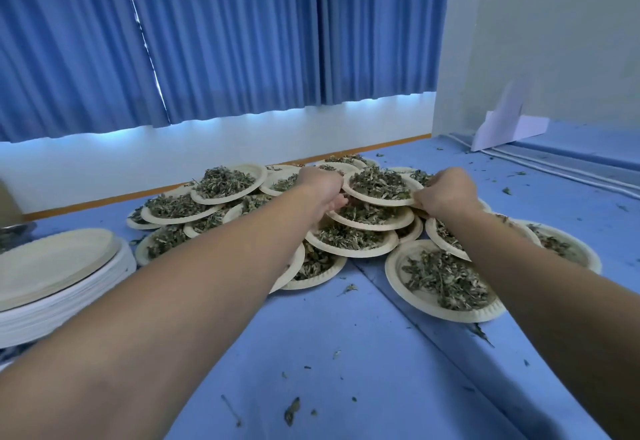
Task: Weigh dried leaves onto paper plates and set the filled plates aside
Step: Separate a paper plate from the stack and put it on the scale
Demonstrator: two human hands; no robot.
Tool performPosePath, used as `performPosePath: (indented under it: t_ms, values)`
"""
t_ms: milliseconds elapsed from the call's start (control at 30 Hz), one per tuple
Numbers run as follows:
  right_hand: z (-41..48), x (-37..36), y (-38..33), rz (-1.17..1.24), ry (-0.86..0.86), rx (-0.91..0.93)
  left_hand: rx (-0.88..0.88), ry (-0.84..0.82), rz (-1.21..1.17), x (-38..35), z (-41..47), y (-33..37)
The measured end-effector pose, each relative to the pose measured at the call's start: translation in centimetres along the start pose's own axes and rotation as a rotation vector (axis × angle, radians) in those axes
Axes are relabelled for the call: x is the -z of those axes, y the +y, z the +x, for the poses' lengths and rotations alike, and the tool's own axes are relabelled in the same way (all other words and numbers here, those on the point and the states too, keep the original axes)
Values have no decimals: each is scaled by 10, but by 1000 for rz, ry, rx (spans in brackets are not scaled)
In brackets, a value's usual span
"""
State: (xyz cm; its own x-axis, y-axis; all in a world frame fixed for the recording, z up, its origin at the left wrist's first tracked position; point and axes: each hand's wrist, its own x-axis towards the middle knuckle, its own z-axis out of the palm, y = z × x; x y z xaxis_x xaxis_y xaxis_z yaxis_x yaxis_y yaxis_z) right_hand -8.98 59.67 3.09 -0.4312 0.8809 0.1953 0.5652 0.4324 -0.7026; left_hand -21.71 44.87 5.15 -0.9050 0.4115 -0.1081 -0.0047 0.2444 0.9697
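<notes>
Head view, both bare forearms stretched forward over the blue cloth-covered counter (311, 335). I see the left hand (322, 190) and the right hand (446, 191) grasping one round beige paper plate (381, 202) between them. The left hand's fingers curl round its left rim and the right hand's round its right rim. This plate is level and carries a heap of dried grey-green leaves (377, 181). It is at the top of a pile of filled paper plates (353, 242), which overlap and lie on one another toward the far side of the counter. I cannot tell whether the held plate already rests on the plate beneath it or is just above it. A single filled plate (393, 276) lies flat on the counter at the near right edge of the pile, partly behind the right forearm. At the left edge stands a tall stack of empty paper plates (59, 266), apart from the pile. Loose leaf fragments (292, 412) are scattered over the cloth. Behind the counter hang pleated blue curtains (225, 41), and a folded white paper sheet (509, 124) leans at the far right corner.
</notes>
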Motion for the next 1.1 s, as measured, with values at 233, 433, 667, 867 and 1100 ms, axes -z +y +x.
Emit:
performPosePath:
  t_ms: [233,433,667,867,1100]
  values:
    - [-56,-21,-48,108,49,437,-270,-43,194,37,-24,-15]
    - [-110,-65,-110,236,-125,596,-469,-10,376,110,-28,-22]
    - [-169,-122,-182,334,-287,746,-435,50,458,240,-40,-49]
    - [-225,-159,-238,287,-451,1001,-498,155,681,342,-74,-74]
    - [-258,-177,-268,-16,-587,1398,-548,114,1011,410,-102,-107]
